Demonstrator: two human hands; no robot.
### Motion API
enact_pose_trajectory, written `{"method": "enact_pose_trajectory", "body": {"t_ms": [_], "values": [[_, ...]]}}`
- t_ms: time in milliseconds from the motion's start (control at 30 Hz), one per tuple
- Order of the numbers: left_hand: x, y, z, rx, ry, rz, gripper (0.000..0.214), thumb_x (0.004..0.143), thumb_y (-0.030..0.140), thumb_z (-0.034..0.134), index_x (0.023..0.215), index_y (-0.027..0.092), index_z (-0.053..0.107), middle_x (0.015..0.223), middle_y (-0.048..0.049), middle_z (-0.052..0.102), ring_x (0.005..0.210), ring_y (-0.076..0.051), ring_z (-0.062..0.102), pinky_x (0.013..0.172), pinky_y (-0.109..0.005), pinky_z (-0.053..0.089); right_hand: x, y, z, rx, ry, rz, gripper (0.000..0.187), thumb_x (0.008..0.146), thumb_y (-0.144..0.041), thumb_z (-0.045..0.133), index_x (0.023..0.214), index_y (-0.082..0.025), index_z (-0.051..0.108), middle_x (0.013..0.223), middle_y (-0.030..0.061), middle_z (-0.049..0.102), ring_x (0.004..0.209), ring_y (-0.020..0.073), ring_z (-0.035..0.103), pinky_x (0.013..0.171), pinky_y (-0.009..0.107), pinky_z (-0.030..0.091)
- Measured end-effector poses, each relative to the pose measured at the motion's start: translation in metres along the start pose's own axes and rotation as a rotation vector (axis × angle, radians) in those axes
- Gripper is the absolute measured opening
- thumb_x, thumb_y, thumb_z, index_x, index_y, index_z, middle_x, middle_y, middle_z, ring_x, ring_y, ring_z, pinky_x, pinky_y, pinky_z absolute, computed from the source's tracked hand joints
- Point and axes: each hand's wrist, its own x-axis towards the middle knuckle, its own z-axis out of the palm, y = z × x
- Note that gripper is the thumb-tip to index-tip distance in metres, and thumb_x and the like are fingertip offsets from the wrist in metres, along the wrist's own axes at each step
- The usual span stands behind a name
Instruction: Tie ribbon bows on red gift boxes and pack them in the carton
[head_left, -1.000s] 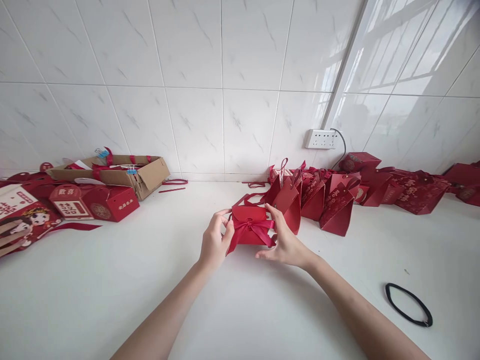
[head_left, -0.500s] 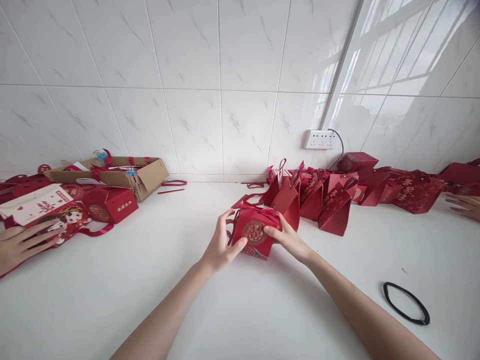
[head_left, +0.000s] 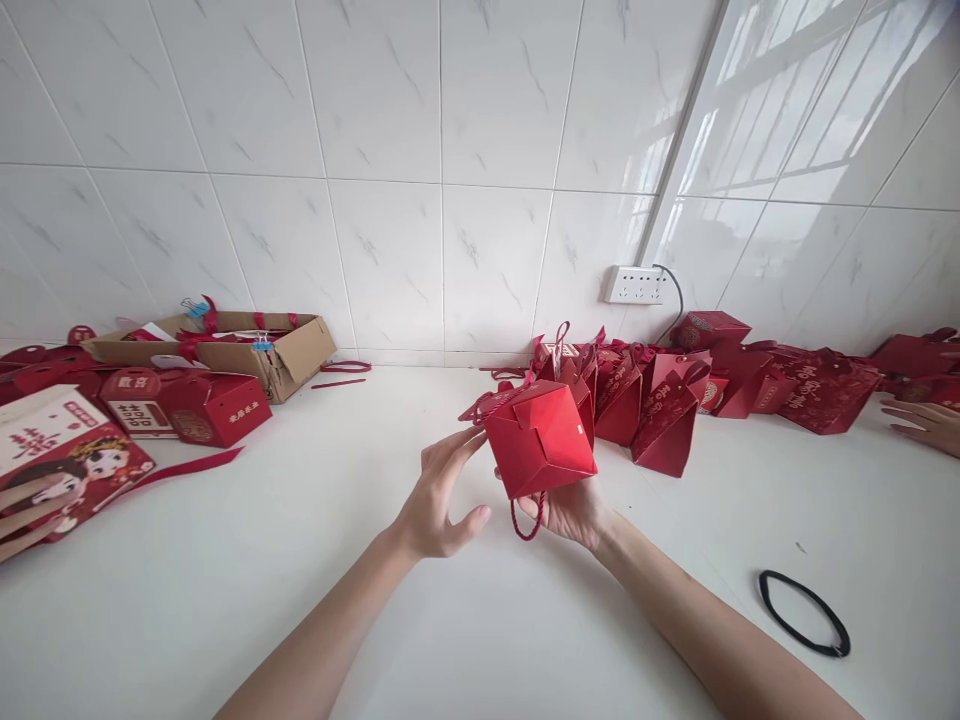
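A small red gift box with a ribbon is lifted off the white counter and tipped so its folded bottom faces me. My right hand holds it from underneath, a red cord loop dangling below the palm. My left hand hovers just left of the box, fingers spread, not touching it. Behind the box a row of finished red gift boxes stands along the tiled wall.
A cardboard carton with ribbons and red boxes sits at the left. Another person's hand rests on a printed box at far left; another hand shows at far right. A black hair band lies at right.
The box was resting on the counter with both my hands on it; now my right hand has lifted and turned it bottom side toward me, and my left hand has let go.
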Motion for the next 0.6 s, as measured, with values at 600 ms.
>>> {"method": "enact_pose_trajectory", "body": {"t_ms": [600], "values": [[0.002,-0.008,0.005,-0.626,0.196,-0.387,0.091,0.071,0.078,0.045,0.141,0.026,0.02,0.147,-0.0145,0.032,0.131,-0.032,0.038,0.1,-0.045,0.042,0.0,0.011,0.003,-0.644,0.17,-0.567,0.063,0.074,-0.063,0.058,0.121,-0.024,0.046,0.119,0.0121,0.056,0.104,0.028,0.057,0.083,0.04,0.051]]}}
